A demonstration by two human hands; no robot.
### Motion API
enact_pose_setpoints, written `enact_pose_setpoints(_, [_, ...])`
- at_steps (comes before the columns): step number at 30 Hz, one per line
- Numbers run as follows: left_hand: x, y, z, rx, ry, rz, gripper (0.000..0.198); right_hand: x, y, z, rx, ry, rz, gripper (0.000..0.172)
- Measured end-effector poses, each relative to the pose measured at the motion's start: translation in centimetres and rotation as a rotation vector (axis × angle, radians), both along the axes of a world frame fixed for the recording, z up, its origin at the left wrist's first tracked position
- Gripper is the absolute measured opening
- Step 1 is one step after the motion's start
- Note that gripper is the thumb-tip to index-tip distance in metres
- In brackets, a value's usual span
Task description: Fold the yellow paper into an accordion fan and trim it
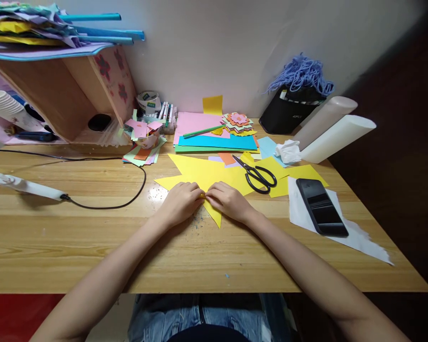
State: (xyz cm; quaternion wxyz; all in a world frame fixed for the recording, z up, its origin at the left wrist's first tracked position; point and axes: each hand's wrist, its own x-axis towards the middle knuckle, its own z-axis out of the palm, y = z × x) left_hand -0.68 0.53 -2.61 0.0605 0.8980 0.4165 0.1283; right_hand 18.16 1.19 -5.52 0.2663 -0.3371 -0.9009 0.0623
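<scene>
My left hand (182, 201) and my right hand (228, 199) meet over the pointed yellow paper (203, 170) on the desk. Both sets of fingers are closed in a pinch, fingertips nearly touching, on a small bit of yellow paper. Whether that bit is a fold of the larger sheet or a separate piece, I cannot tell. One yellow corner sticks out below the hands toward me. Beyond my right hand, black-handled scissors (259, 178) rest on more yellow paper, blades closed.
A black phone (322, 207) lies on torn white paper (365, 240) at right. Behind are coloured sheets (217, 142), a layered paper flower (237, 123), a black holder with blue yarn (285, 114) and two rolls (338, 138). At left run a white power strip (32, 186) and its black cable.
</scene>
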Motion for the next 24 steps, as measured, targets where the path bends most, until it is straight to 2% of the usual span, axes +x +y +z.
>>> enact_pose_setpoints(4, [0.0,0.1,-0.4,0.125,-0.020,-0.001,0.018,0.2,0.0,0.2,-0.052,0.132,0.001,0.011])
enact_pose_setpoints(11, [-0.3,0.3,-0.2,0.308,-0.097,-0.065,0.016,0.6,-0.2,0.9,-0.063,0.225,-0.020,0.007])
enact_pose_setpoints(14, [-0.1,-0.2,0.6,0.416,-0.161,-0.101,0.012,0.7,-0.8,2.3,-0.008,0.248,0.006,0.008])
enact_pose_setpoints(16, [0.1,-0.9,1.8,0.442,-0.238,-0.118,0.008,0.9,-1.4,4.0,0.007,0.288,0.028,0.008])
enact_pose_setpoints(18, [0.3,-1.8,3.3,0.375,-0.353,-0.096,0.005,1.0,-2.2,6.0,-0.056,0.350,0.050,0.006])
enact_pose_setpoints(21, [0.4,-2.8,5.2,0.025,-0.524,-0.050,0.007,1.3,-2.9,8.5,-0.353,0.379,0.030,0.006])
enact_pose_setpoints(24, [0.3,-2.7,5.4,-0.189,-0.622,0.003,0.012,1.4,-2.7,8.9,-0.561,0.402,-0.041,0.010])
